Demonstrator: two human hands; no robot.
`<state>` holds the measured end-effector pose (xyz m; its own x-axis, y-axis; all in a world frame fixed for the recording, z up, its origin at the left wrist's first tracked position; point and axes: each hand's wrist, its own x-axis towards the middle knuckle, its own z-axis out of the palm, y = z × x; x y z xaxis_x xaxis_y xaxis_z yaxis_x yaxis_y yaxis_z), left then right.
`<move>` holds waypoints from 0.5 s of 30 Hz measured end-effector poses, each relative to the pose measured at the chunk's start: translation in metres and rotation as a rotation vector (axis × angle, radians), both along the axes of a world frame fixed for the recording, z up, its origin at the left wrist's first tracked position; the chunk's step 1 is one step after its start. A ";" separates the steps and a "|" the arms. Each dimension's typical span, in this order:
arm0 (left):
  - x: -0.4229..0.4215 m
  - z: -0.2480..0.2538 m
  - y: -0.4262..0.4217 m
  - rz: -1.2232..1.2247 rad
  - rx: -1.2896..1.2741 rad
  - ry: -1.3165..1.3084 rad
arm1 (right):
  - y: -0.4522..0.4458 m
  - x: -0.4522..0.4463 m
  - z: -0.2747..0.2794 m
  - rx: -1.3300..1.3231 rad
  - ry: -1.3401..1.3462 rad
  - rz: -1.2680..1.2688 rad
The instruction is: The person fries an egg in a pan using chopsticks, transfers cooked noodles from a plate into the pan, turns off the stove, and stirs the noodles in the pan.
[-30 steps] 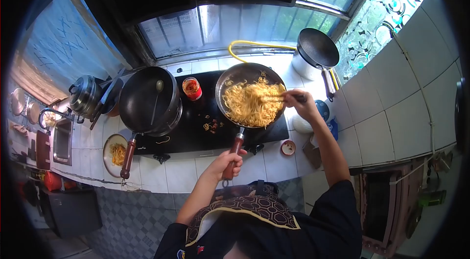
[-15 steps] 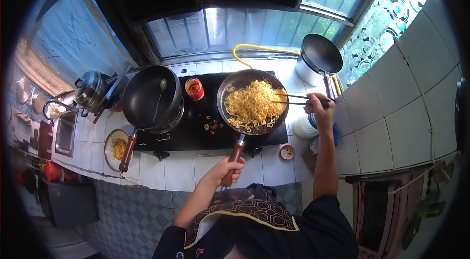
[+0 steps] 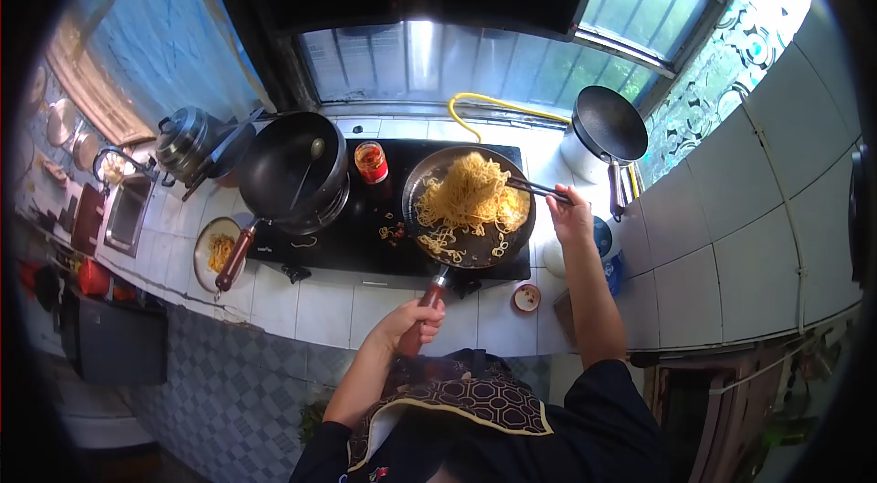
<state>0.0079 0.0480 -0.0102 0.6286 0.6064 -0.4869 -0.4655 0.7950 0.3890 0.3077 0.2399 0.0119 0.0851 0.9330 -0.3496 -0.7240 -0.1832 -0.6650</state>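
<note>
The left hand point(image 3: 420, 323), wrapped round the handle point(image 3: 436, 289), should steady the pan point(image 3: 480, 255) on the stove point(image 3: 361, 250) while the right hand point(image 3: 574, 218), pinching chopsticks point(image 3: 545, 192), lifts the noodles point(image 3: 470, 195) in small bunches, low over its middle.

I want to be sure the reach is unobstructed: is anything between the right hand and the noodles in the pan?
Only the chopsticks held by the right hand, which cross the rim of the pan to the noodles. Nothing else visible is in between.
</note>
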 end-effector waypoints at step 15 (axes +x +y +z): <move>-0.011 0.034 -0.169 0.308 0.006 -0.033 | -0.139 -0.084 0.146 0.600 -0.592 0.479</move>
<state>-0.0032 -0.1209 0.0242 0.4303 0.7737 -0.4650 -0.6968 0.6122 0.3738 0.2232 0.1014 0.1575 -0.3409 0.9240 0.1731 -0.1785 0.1171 -0.9769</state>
